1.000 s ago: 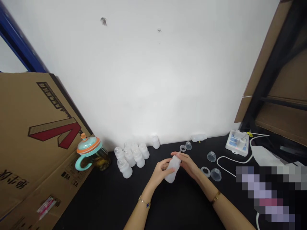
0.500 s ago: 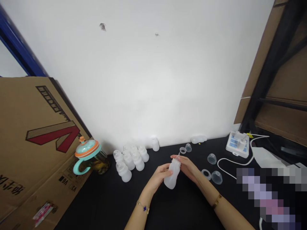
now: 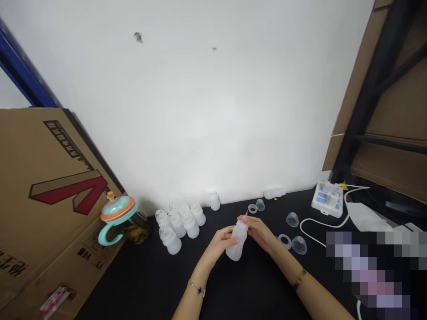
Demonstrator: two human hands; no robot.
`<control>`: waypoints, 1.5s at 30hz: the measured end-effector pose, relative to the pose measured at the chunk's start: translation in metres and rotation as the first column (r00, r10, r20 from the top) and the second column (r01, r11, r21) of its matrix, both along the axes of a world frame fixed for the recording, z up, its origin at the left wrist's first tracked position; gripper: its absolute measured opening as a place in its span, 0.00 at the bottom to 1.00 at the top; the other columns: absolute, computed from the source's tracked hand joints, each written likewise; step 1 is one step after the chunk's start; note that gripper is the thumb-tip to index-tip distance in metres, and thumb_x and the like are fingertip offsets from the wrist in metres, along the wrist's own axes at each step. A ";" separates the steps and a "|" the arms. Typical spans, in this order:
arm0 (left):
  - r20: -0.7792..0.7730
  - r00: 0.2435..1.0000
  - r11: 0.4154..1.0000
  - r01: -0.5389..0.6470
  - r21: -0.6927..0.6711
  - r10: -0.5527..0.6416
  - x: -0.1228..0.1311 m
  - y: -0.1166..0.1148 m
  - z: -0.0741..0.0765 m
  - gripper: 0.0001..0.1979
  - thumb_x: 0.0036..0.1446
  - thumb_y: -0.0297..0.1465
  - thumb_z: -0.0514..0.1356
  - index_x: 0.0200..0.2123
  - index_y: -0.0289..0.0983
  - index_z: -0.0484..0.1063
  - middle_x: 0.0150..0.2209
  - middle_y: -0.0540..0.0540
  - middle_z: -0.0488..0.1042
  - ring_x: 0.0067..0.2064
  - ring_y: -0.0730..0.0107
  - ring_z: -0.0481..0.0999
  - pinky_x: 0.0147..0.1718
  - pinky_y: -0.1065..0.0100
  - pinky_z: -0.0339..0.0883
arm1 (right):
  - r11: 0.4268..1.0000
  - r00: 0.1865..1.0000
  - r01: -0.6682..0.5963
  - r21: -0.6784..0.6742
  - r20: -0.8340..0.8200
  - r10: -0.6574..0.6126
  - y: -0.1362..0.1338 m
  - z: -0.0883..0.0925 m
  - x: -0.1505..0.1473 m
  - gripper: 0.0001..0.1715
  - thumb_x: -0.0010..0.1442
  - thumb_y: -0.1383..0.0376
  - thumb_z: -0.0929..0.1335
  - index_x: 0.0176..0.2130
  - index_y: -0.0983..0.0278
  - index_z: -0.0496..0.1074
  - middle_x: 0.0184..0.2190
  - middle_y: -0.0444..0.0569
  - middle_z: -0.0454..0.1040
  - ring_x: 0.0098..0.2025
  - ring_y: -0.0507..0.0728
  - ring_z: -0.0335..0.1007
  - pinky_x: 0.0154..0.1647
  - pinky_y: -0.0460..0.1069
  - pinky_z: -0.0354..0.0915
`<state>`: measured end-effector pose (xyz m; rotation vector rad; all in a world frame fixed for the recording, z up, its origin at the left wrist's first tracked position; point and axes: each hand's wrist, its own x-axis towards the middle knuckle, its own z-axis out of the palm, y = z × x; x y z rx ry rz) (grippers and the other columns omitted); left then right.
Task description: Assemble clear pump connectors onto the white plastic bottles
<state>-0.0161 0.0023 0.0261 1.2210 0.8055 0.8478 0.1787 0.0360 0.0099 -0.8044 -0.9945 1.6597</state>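
Observation:
Over the black table (image 3: 160, 284) my left hand (image 3: 218, 242) grips the body of a frosted white plastic bottle (image 3: 236, 242), tilted with its neck up and to the right. My right hand (image 3: 262, 231) closes its fingers around the bottle's neck and top. Both wrists wear thin bracelets. A cluster of several capped white bottles (image 3: 178, 224) stands to the left of my hands.
A mug with a teal and orange lid (image 3: 118, 215) sits by a large cardboard box (image 3: 50, 200) on the left. Clear caps (image 3: 293, 219) and rings (image 3: 284, 241) lie right of my hands. A white device (image 3: 327, 198) with a cable sits far right, under a dark rack.
The view has shifted slightly. My hands keep hold of the bottle, which now stands a little more upright than a second ago.

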 end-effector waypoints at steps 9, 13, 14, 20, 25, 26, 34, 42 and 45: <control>-0.016 0.999 0.999 -0.029 0.044 0.030 0.002 0.001 -0.004 0.30 0.49 0.41 0.74 0.53 0.35 0.78 0.35 0.44 0.83 0.33 0.65 0.78 0.34 0.69 0.65 | 0.998 0.998 0.063 -0.008 0.026 -0.062 -0.001 0.002 -0.002 0.24 0.47 0.50 0.80 0.38 0.64 0.85 0.38 0.53 0.82 0.43 0.62 0.74 0.46 0.54 0.65; -0.015 0.999 0.998 -0.041 0.044 0.042 0.002 0.004 -0.011 0.32 0.48 0.42 0.74 0.54 0.35 0.77 0.34 0.45 0.82 0.31 0.66 0.78 0.33 0.69 0.64 | 0.997 0.995 0.081 -0.015 0.064 -0.080 -0.001 0.003 -0.002 0.25 0.47 0.50 0.80 0.39 0.64 0.85 0.40 0.54 0.82 0.45 0.64 0.74 0.48 0.55 0.65; -0.023 0.999 0.998 -0.047 0.047 0.048 0.002 0.005 -0.013 0.32 0.48 0.42 0.74 0.55 0.35 0.77 0.34 0.45 0.82 0.31 0.66 0.78 0.33 0.69 0.64 | 0.996 0.994 0.085 -0.014 0.072 -0.084 -0.001 0.003 -0.002 0.25 0.47 0.49 0.80 0.39 0.64 0.85 0.40 0.54 0.82 0.45 0.64 0.74 0.48 0.55 0.65; -0.053 0.995 0.991 -0.084 0.107 0.090 0.003 0.005 -0.017 0.33 0.47 0.43 0.74 0.54 0.34 0.76 0.32 0.46 0.81 0.32 0.65 0.78 0.33 0.69 0.65 | 0.994 0.990 0.107 0.000 0.090 -0.107 0.000 0.000 -0.002 0.25 0.46 0.49 0.80 0.39 0.64 0.85 0.41 0.55 0.83 0.46 0.65 0.75 0.48 0.56 0.66; -0.068 0.994 0.983 -0.076 0.166 0.089 0.005 0.002 -0.011 0.30 0.50 0.42 0.73 0.53 0.33 0.77 0.34 0.46 0.81 0.35 0.63 0.78 0.37 0.67 0.67 | 0.993 0.988 0.115 0.016 0.098 -0.116 0.001 -0.002 -0.003 0.25 0.46 0.49 0.80 0.38 0.64 0.86 0.42 0.55 0.82 0.47 0.66 0.74 0.48 0.56 0.67; -0.065 0.994 0.984 -0.077 0.162 0.089 0.005 0.002 -0.011 0.30 0.49 0.41 0.73 0.54 0.33 0.77 0.35 0.45 0.81 0.36 0.61 0.79 0.38 0.66 0.68 | 0.994 0.990 0.108 0.022 0.093 -0.110 0.001 -0.002 -0.003 0.25 0.47 0.49 0.80 0.39 0.64 0.86 0.42 0.55 0.82 0.47 0.67 0.75 0.48 0.56 0.67; -0.048 0.983 0.973 -0.168 0.158 0.177 0.004 0.009 -0.025 0.33 0.46 0.41 0.76 0.54 0.33 0.75 0.35 0.44 0.82 0.37 0.59 0.80 0.39 0.64 0.70 | 0.999 0.998 0.030 0.025 0.049 -0.031 -0.001 0.001 -0.005 0.29 0.51 0.47 0.78 0.45 0.62 0.84 0.48 0.57 0.82 0.52 0.68 0.76 0.51 0.58 0.68; -0.038 0.976 0.963 -0.205 0.174 0.215 0.006 0.010 -0.026 0.34 0.44 0.41 0.77 0.53 0.33 0.74 0.38 0.41 0.84 0.39 0.57 0.82 0.41 0.62 0.71 | 0.989 0.994 0.027 0.145 0.105 -0.042 0.000 0.000 -0.006 0.30 0.46 0.49 0.81 0.46 0.61 0.83 0.46 0.56 0.83 0.52 0.69 0.76 0.57 0.60 0.66; -0.043 0.974 0.959 -0.211 0.191 0.223 0.007 0.008 -0.024 0.34 0.45 0.40 0.76 0.54 0.32 0.74 0.38 0.40 0.84 0.40 0.56 0.82 0.42 0.62 0.71 | 0.985 0.986 0.056 0.162 0.144 -0.080 0.000 0.000 -0.007 0.30 0.45 0.48 0.81 0.44 0.61 0.83 0.44 0.55 0.84 0.50 0.69 0.77 0.55 0.60 0.68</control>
